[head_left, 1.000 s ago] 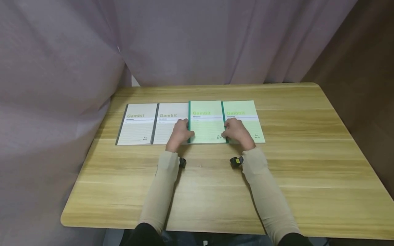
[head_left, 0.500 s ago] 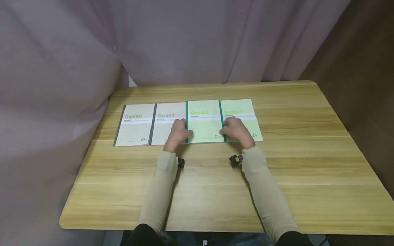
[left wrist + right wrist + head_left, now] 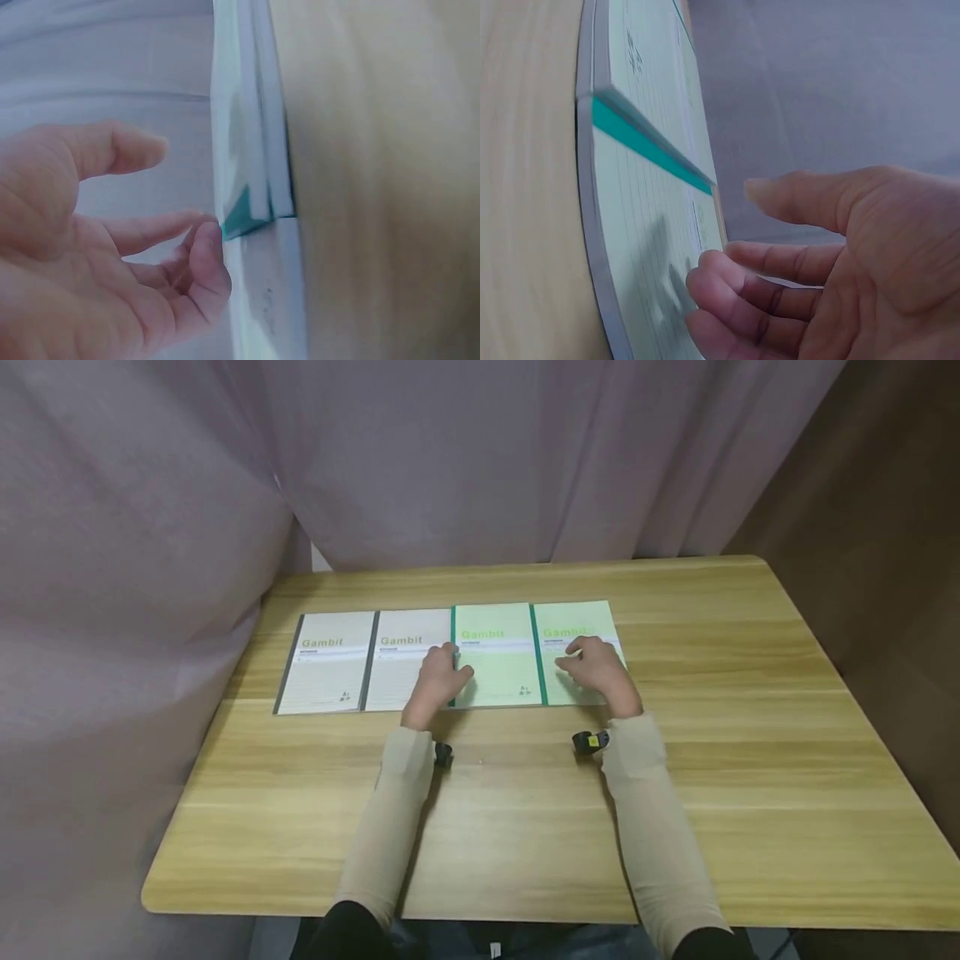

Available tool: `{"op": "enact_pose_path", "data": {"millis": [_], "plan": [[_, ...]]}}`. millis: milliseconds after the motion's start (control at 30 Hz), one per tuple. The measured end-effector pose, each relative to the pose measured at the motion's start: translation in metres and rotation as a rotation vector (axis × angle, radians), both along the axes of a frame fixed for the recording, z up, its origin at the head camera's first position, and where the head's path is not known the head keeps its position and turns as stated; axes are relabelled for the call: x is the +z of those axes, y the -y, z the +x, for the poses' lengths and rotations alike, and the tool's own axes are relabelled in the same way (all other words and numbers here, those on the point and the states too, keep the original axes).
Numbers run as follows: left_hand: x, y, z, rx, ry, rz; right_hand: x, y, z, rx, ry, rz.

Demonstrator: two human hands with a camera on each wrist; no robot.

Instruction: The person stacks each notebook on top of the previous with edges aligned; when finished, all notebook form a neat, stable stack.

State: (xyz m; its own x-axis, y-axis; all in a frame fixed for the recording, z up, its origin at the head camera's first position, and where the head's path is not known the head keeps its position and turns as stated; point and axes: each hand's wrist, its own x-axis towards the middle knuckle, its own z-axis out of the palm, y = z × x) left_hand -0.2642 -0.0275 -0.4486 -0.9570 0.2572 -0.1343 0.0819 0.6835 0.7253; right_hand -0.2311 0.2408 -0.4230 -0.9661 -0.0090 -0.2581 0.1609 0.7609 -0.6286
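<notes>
Two white notebooks with grey spines, a far-left one [image 3: 321, 677] and an inner one [image 3: 393, 672], lie in a row with two green notebooks, a left one [image 3: 495, 668] and a right one [image 3: 573, 616]. My left hand [image 3: 437, 679] is over the seam between white and green, fingertips right at the left green notebook's dark green spine [image 3: 241, 215], thumb apart. My right hand [image 3: 600, 667] hovers over the right green notebook, fingers loosely bent, nothing between them. In the right wrist view, the left green notebook's edge stands higher than the right one's.
Under the notebooks is a wood-grain table [image 3: 480, 843], its rounded far corner at the back right. A greyish-purple curtain [image 3: 450, 460] hangs behind and at the left, a brown one [image 3: 885, 568] at the right. Small black cameras sit on both wrists.
My right hand has come off the green spine and moved right, over the right green notebook. My left hand stays at the seam, its thumb slightly raised. The notebooks keep their row.
</notes>
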Motion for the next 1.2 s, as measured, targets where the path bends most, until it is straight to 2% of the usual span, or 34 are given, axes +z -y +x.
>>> {"op": "enact_pose_path", "data": {"millis": [133, 300, 600, 833, 1033, 1200], "plan": [[0.002, -0.007, 0.0, -0.028, -0.008, 0.029, 0.001, -0.01, 0.002, -0.023, -0.014, -0.012], [0.003, -0.018, -0.002, -0.075, 0.017, 0.127, 0.004, -0.02, 0.006, -0.06, -0.04, -0.036], [0.008, -0.046, 0.003, -0.094, 0.111, 0.232, 0.006, -0.032, 0.015, -0.104, -0.042, -0.061], [0.006, -0.066, 0.007, -0.151, 0.13, 0.263, 0.006, -0.04, 0.019, -0.138, -0.047, -0.073], [0.005, -0.079, 0.01, -0.235, 0.152, 0.252, 0.005, -0.045, 0.021, -0.181, -0.051, -0.082], [0.008, -0.085, 0.009, -0.292, 0.159, 0.223, 0.008, -0.049, 0.023, -0.24, -0.012, -0.107]]}}
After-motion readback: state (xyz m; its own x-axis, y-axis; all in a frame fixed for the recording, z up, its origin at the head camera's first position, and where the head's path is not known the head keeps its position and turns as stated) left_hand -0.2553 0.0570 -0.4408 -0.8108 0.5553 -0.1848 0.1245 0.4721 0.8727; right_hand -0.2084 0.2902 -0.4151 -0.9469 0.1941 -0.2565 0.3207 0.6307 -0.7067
